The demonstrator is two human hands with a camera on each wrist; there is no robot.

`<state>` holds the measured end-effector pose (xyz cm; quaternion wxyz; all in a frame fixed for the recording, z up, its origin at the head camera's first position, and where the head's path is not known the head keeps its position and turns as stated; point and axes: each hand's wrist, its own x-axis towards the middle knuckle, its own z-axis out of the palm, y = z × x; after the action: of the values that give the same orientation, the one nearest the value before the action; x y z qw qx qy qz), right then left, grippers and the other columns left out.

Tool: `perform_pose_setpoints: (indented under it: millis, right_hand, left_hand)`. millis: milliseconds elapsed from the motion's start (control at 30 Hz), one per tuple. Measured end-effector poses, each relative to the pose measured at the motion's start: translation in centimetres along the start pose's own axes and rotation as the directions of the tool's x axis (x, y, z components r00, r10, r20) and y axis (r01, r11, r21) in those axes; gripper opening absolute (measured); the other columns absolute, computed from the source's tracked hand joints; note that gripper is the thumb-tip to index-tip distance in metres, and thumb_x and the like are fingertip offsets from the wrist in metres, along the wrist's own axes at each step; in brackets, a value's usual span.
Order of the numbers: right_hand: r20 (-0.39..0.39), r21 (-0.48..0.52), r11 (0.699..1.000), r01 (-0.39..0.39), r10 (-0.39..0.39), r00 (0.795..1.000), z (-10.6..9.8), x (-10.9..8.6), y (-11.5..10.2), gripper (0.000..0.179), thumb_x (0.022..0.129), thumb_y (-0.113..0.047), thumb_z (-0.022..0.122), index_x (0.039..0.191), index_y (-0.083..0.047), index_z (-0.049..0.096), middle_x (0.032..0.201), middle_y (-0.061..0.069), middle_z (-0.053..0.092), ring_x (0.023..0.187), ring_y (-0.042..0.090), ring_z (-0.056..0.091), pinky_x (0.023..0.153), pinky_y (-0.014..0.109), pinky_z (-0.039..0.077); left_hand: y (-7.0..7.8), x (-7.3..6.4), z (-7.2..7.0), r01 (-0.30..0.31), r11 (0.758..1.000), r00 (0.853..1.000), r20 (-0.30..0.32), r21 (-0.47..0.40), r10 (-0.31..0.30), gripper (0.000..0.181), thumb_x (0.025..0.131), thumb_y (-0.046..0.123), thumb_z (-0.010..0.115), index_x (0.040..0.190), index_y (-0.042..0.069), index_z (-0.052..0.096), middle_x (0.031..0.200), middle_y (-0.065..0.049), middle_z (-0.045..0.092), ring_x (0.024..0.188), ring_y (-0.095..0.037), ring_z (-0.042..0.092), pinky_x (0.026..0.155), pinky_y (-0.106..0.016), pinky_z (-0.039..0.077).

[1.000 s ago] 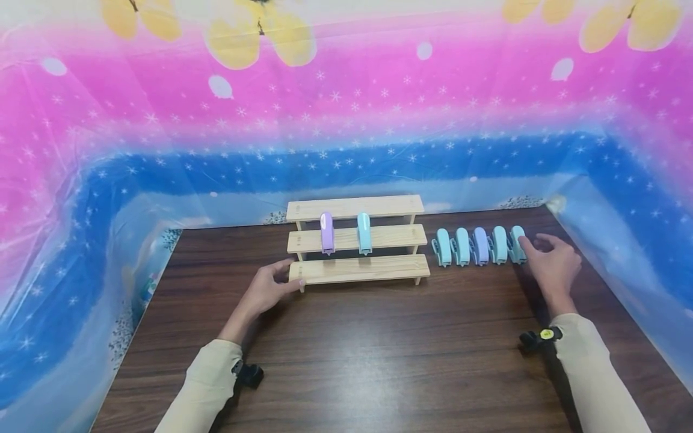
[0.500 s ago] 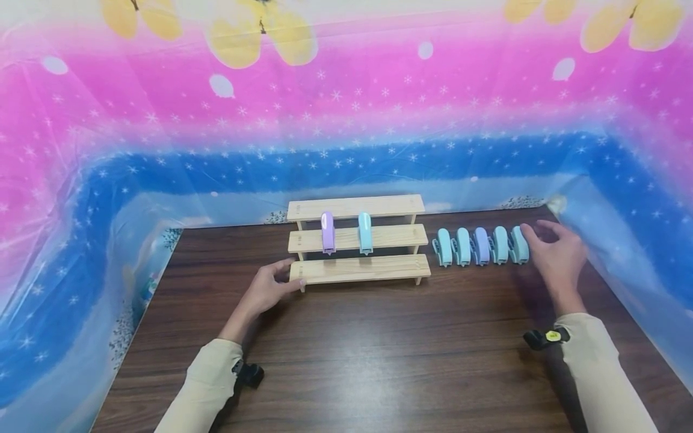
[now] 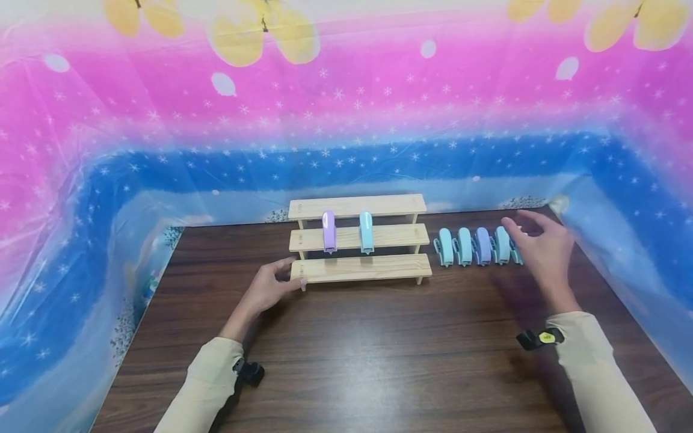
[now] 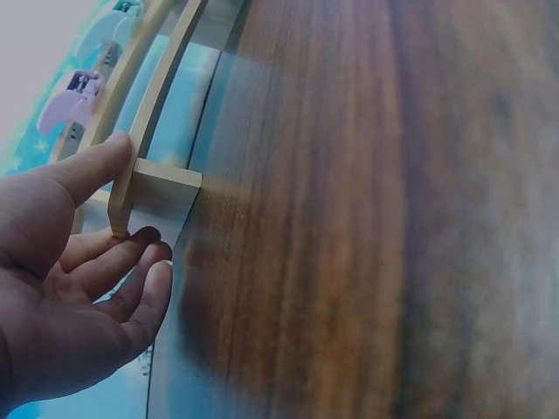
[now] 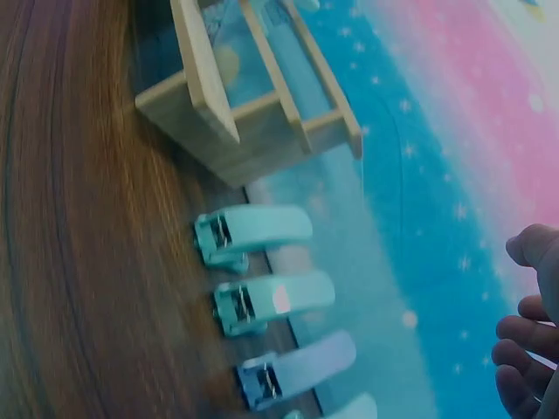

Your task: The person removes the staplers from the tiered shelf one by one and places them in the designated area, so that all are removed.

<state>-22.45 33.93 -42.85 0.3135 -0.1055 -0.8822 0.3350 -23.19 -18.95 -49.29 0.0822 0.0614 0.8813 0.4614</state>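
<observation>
A person's left hand (image 3: 271, 285) pinches the left end of a 3-tier wooden stand (image 3: 360, 270) between thumb and fingers. 1 purple stapler (image 3: 329, 233) and 1 teal stapler (image 3: 366, 233) sit on its middle tier. Right of it, 5 more staplers (image 3: 483, 246) line the tabletop (image 3: 352, 349). The right hand (image 3: 544, 249), fingers apart and holding nothing, partly hides the rightmost.

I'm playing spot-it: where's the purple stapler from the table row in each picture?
Head: purple stapler, third in the row right of the wooden shelf.
Left wrist: not in it; that purple one sits on the shelf.
Right wrist: bottom middle, third down.
Shared landmark: the wooden shelf.
</observation>
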Motion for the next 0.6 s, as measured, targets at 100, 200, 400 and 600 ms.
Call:
perform_pose_setpoints:
  millis: [100, 200, 400, 600]
  right_hand:
    - [0.015, 0.007, 1.000, 0.026, -0.027, 1.000, 0.4, -0.3, -1.0, 0.051, 0.089, -0.050, 0.077, 0.124, -0.013, 0.076, 0.101, 0.018, 0.077, 0.073, 0.012, 0.051, 0.073, 0.031, 0.036]
    - [0.028, 0.032, 0.998, 0.053, -0.054, 0.998, 0.8, -0.7, -2.1, 0.050, 0.088, -0.049, 0.078, 0.124, -0.014, 0.076, 0.106, 0.014, 0.077, 0.070, 0.006, 0.053, 0.072, 0.027, 0.037]
    - [0.057, 0.104, 0.988, 0.111, -0.117, 0.991, 1.8, -1.3, -4.2, 0.043, 0.087, -0.043, 0.081, 0.119, -0.013, 0.078, 0.103, 0.011, 0.078, 0.070, -0.016, 0.054, 0.068, 0.017, 0.040]
    - [0.126, 0.160, 0.980, 0.121, -0.142, 0.982, 3.0, -2.1, -6.1, 0.045, 0.089, -0.045, 0.078, 0.120, -0.012, 0.077, 0.104, 0.010, 0.078, 0.083, 0.009, 0.070, 0.067, 0.010, 0.044]
  left_hand:
    - [0.0, -0.1, -0.1, 0.001, 1.000, 1.000, -0.002, 0.002, -0.001, 0.071, 0.094, 0.034, 0.076, 0.152, 0.003, 0.047, 0.144, -0.023, 0.057, 0.128, -0.038, 0.057, 0.100, -0.053, 0.050]
    - [0.0, -0.1, -0.1, 0.009, 1.000, 1.000, -0.003, 0.000, -0.009, 0.071, 0.094, 0.034, 0.076, 0.152, 0.003, 0.047, 0.144, -0.024, 0.056, 0.128, -0.038, 0.057, 0.100, -0.053, 0.049]
    - [0.0, 0.1, -0.1, 0.017, 1.000, 1.000, -0.003, -0.010, -0.017, 0.072, 0.094, 0.036, 0.076, 0.152, 0.004, 0.048, 0.144, -0.025, 0.055, 0.129, -0.039, 0.057, 0.101, -0.053, 0.049]
    - [-0.1, 0.3, 0.0, 0.014, 1.000, 1.000, -0.004, -0.012, -0.014, 0.071, 0.093, 0.036, 0.076, 0.151, 0.004, 0.049, 0.144, -0.025, 0.055, 0.130, -0.039, 0.056, 0.101, -0.052, 0.049]
